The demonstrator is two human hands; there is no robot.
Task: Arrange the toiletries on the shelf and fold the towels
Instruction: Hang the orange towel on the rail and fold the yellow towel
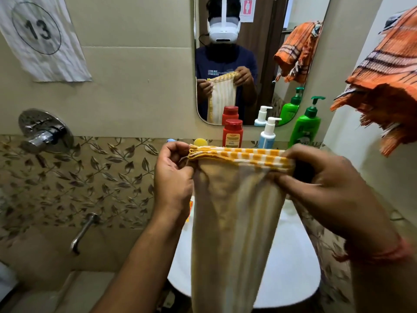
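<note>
A cream towel with an orange-and-white checked border hangs folded lengthwise over the white washbasin. My left hand pinches its top left corner and my right hand grips the top right corner, holding the border level. Behind the towel, on the ledge under the mirror, stand a red bottle, a white-and-blue pump bottle and a green pump bottle. A small yellow cap and a blue one peek over the towel's edge.
An orange striped towel hangs on the right wall. A mirror faces me. A chrome mixer knob and spout stick out of the left wall. A paper marked 13 is taped at upper left.
</note>
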